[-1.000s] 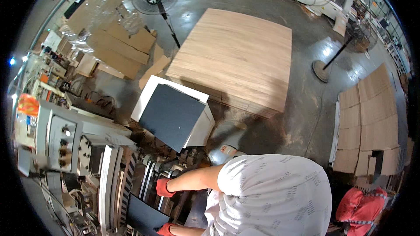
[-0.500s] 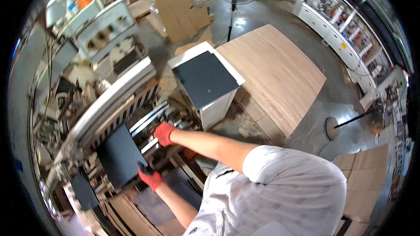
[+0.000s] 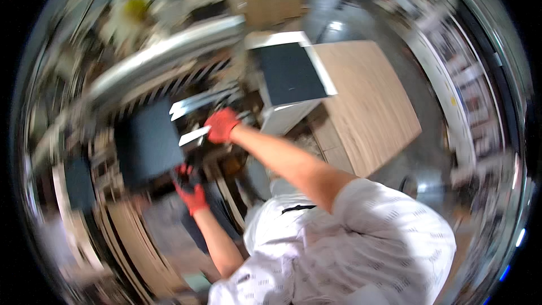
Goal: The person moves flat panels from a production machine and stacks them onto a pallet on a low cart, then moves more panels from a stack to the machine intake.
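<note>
Motion blur smears most of what we see — the machine on the left is hard to make out. Our left hand [image 3: 191,189], in a red glove, grips the near right corner of a dark square panel [image 3: 148,142]. Our right hand [image 3: 222,124] reaches out, arm extended, fingers closed on the panel's far right edge — beyond it a dark-topped white cabinet [image 3: 288,76].

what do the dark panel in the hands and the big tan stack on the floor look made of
The dark panel looks like a laminated board: flat, matt charcoal face, with a pale edge near the right hand. The left hand grips its lower corner. The tan stack looks like wood-grain sheets, light oak in colour with faint streaks. Motion blur leaves both open.
</note>
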Tool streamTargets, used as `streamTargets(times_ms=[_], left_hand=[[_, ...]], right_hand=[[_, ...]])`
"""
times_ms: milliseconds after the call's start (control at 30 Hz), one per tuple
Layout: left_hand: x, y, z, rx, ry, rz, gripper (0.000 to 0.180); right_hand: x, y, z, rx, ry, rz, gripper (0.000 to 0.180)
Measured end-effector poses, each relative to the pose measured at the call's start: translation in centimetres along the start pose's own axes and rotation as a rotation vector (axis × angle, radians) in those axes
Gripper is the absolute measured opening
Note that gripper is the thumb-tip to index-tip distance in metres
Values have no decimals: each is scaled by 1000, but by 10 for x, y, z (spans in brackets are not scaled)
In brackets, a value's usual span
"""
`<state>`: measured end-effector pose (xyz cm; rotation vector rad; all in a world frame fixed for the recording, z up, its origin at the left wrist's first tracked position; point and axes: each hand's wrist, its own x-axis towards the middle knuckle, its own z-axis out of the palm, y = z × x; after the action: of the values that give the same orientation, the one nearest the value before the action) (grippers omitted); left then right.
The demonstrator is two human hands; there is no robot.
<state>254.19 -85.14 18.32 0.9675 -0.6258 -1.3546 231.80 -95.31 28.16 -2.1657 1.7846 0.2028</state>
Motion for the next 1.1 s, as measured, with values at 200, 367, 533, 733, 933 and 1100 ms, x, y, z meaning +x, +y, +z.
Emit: streamTargets(times_ms=[200, 367, 533, 733, 933, 1100], left_hand=[[-96, -189, -137, -196, 589, -560, 44], [-199, -235, -224, 189, 943, -662, 71], [-207, -218, -226, 359, 1135, -823, 85], [-169, -262, -337, 294, 1390, -497, 103], [-94, -234, -344, 325, 1521, -1262, 97], [-147, -282, -402, 388, 1396, -888, 90]], right_hand=[[-12, 34, 0, -20, 91, -1, 31], [5, 22, -3, 2, 228, -128, 32], [18, 83, 28, -192, 402, -371, 29], [22, 81, 32, -184, 322, -434, 28], [18, 81, 19, -217, 267, -387, 23], [14, 63, 21, -102, 247, -345, 21]])
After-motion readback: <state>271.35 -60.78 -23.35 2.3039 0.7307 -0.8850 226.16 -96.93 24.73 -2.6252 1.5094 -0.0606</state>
